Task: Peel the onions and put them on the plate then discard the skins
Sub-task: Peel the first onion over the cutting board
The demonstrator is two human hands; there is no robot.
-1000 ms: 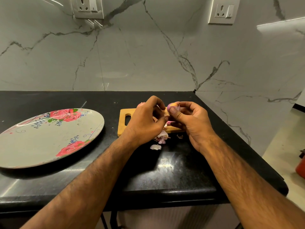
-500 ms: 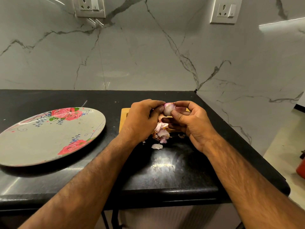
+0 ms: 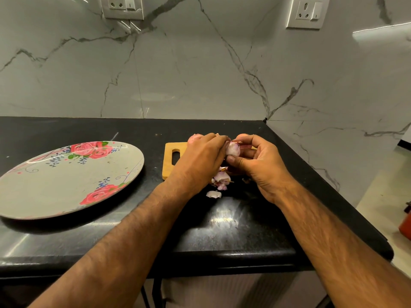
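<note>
A small pale purple onion is held above the wooden cutting board. My right hand grips it with curled fingers and thumb. My left hand pinches at the onion's upper left side. Two more onions peek out behind my hands, one behind the left and one behind the right. A heap of onion skins lies below the hands, with one loose piece on the black counter. The floral plate lies to the left with nothing on it.
The black counter ends in a front edge near me and a slanted right edge. Marble walls with two sockets close off the back and right. A red object stands on the floor at far right.
The onion has come up a little between my hands and shows more pale peeled surface. Both hands shifted slightly while working at its skin.
</note>
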